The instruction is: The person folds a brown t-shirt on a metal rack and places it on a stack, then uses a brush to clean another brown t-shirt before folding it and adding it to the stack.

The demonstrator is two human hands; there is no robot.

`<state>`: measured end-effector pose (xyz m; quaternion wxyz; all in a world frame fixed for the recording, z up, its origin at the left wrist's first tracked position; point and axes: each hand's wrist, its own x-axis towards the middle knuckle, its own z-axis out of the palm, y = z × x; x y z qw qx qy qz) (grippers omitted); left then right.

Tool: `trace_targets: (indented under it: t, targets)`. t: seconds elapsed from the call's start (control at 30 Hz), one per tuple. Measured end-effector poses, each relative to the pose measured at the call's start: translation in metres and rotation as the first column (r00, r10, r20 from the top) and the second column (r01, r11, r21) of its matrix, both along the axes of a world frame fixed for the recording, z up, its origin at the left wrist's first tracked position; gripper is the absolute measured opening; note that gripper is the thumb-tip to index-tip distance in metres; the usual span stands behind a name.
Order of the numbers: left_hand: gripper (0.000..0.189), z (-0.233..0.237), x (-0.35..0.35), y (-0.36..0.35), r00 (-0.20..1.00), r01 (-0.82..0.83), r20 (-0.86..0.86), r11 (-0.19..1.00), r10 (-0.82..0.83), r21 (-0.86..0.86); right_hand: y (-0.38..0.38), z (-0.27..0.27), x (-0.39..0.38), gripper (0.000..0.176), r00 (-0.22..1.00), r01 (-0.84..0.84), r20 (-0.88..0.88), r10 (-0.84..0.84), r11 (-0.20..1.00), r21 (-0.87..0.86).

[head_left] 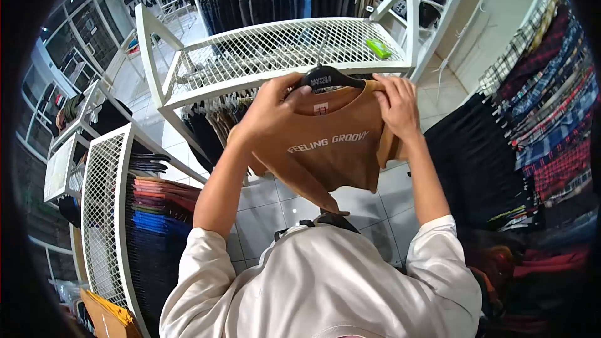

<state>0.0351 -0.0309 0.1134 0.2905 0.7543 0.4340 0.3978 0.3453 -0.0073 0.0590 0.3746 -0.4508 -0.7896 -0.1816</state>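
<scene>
A brown long-sleeved sweatshirt (335, 156) with "FEELING GROOVY" across the chest hangs upright in front of me on a black hanger (332, 77). My left hand (273, 103) is closed at its left shoulder, with the thumb close to the hanger's neck. At the opposite shoulder, my right hand (398, 101) pinches the cloth near the hanger's end. The hanger's metal hook points up in front of the white mesh shelf. Inside the collar a small label shows. One sleeve dangles across the lower front of the sweatshirt.
Ahead stands a white mesh rack (250, 47) with a bright green packet (378, 49) on top and clothes hanging below. Folded-over trousers (275, 3) hang behind it. Plaid shirts (551, 106) line the right side. Another mesh rack (103, 181) with coloured garments (159, 203) is at left.
</scene>
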Motion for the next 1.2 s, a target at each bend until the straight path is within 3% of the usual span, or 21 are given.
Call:
trace_targets:
  t: [0.07,0.13,0.2,0.27,0.37,0.43,0.53,0.6,0.63,0.67,0.73,0.77,0.87,0.93,1.0,1.13,1.2]
  targets:
    - [0.034,-0.001,-0.017,0.015,0.996,0.016,0.089,0.999,-0.012,-0.048,0.014,0.009,-0.002,0.026,0.999,-0.03,0.015,0.029,0.996,0.079]
    - [0.034,0.01,-0.027,0.018,0.995,-0.046,0.089,0.999,0.043,0.029,0.029,0.01,-0.008,0.023,0.988,-0.095,-0.116,0.101,0.994,0.059]
    - [0.035,0.024,-0.042,0.021,0.993,-0.116,0.01,0.989,0.115,0.092,0.042,0.019,-0.016,0.023,0.987,-0.107,-0.114,0.115,0.992,0.074]
    - [0.037,0.036,-0.069,0.022,0.895,-0.242,-0.306,0.929,0.325,0.28,0.057,0.025,-0.022,0.023,0.986,-0.115,-0.111,0.125,0.989,0.09]
    - [0.039,0.03,-0.111,0.033,0.81,-0.43,-0.296,0.856,0.506,0.287,0.085,0.032,-0.028,0.024,0.954,-0.124,-0.279,0.11,0.992,-0.034]
    - [0.032,0.025,-0.132,0.049,0.802,-0.521,-0.179,0.815,0.569,0.255,0.101,0.047,-0.041,0.024,0.958,-0.141,-0.26,0.119,0.988,-0.066]
    - [0.03,0.024,-0.152,0.093,0.793,-0.559,-0.036,0.75,0.608,0.355,0.144,0.07,-0.062,0.021,0.962,-0.185,-0.224,0.154,0.975,-0.127]
    - [0.033,0.038,-0.162,0.127,0.763,-0.59,-0.031,0.716,0.645,0.373,0.177,0.094,-0.076,0.02,0.962,-0.205,-0.213,0.173,0.969,-0.135]
    - [0.036,0.05,-0.171,0.149,0.747,-0.578,-0.087,0.709,0.659,0.403,0.198,0.11,-0.081,0.021,0.962,-0.231,-0.185,0.203,0.962,-0.144]
    - [0.039,0.064,-0.181,0.17,0.726,-0.566,-0.143,0.702,0.673,0.432,0.215,0.133,-0.086,0.023,0.984,-0.161,-0.113,0.135,0.951,-0.266]
    - [0.051,0.099,-0.204,0.227,0.739,-0.556,-0.19,0.743,0.647,0.372,0.272,0.167,-0.097,0.029,0.974,-0.226,-0.1,0.204,0.922,-0.315]
    - [0.055,0.111,-0.21,0.258,0.727,-0.515,-0.186,0.704,0.661,0.488,0.304,0.18,-0.103,0.029,0.963,-0.266,-0.127,0.237,0.906,-0.329]
    - [0.062,0.136,-0.233,0.352,0.723,-0.542,-0.361,0.808,0.589,0.233,0.419,0.192,-0.114,0.034,0.958,-0.282,-0.081,0.276,0.847,-0.451]
    - [0.065,0.101,-0.256,0.426,0.708,-0.522,-0.366,0.797,0.604,0.305,0.49,0.166,-0.13,0.038,0.97,-0.242,-0.111,0.216,0.807,-0.538]
    - [0.068,0.046,-0.264,0.477,0.733,-0.574,-0.313,0.796,0.604,0.192,0.552,0.11,-0.14,0.036,0.974,-0.227,-0.101,0.204,0.828,-0.513]
    - [0.071,-0.051,-0.261,0.51,0.739,-0.58,-0.333,0.804,0.586,0.127,0.611,-0.005,-0.155,0.031,0.975,-0.219,-0.106,0.197,0.732,-0.645]
    - [0.071,-0.088,-0.264,0.519,0.726,-0.592,-0.341,0.795,0.597,0.131,0.606,-0.028,-0.165,0.032,0.98,-0.198,-0.137,0.144,0.665,-0.72]
